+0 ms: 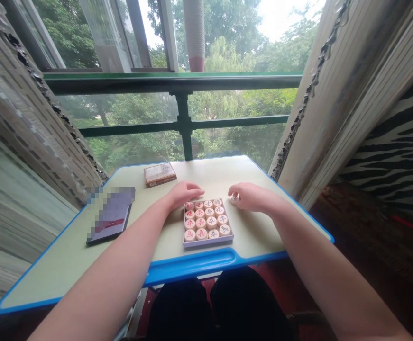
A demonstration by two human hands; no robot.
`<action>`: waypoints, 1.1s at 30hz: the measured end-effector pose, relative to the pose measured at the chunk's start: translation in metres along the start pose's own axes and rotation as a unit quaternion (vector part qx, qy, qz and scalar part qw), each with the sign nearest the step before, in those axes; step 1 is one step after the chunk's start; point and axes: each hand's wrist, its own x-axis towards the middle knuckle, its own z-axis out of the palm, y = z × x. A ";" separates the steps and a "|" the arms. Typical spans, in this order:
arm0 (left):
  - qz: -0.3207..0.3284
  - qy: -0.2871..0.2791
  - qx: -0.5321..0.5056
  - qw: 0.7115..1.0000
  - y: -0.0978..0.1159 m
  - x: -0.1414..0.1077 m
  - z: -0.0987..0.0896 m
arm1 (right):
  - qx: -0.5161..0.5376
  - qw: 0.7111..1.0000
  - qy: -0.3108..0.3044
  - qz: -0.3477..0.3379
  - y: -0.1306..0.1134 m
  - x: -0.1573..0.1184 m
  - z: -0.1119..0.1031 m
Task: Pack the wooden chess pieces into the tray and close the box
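Observation:
A shallow open box (209,244) of round wooden Chinese chess pieces (200,223) sits near the table's front edge. The pieces lie in rows, red characters on the left and dark ones on the right. By the box's far left corner rests my left hand (185,194), its fingers stretched out and nothing seen in them. To the right of the box, my right hand (251,196) has its fingers curled round a single Chinese chess piece (234,201) at the tabletop. Part of that piece is hidden by the fingers.
A flat brown box lid (160,175) lies at the table's back left. A dark tablet-like device (108,222), partly blurred out, is on the left. The pale table (170,248) has a blue rim; curtains hang on both sides, and a green window railing (183,109) stands behind.

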 end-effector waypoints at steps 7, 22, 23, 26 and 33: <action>0.006 -0.002 0.005 1.000 0.001 0.000 0.000 | 0.014 1.000 -0.006 -0.009 0.004 0.000 -0.001; 0.064 0.028 -0.013 0.997 0.014 -0.009 0.007 | 0.035 0.996 -0.017 -0.077 0.002 0.001 -0.003; 0.073 0.023 -0.021 0.997 0.017 -0.011 0.008 | 0.034 0.996 -0.016 -0.081 0.002 0.002 -0.002; 0.080 -0.011 -0.044 0.996 0.023 -0.013 0.012 | 0.037 0.996 -0.010 -0.083 0.001 0.002 -0.001; 0.020 -0.024 -0.034 0.999 0.026 -0.017 0.015 | 0.060 0.993 -0.024 -0.104 -0.001 0.001 -0.004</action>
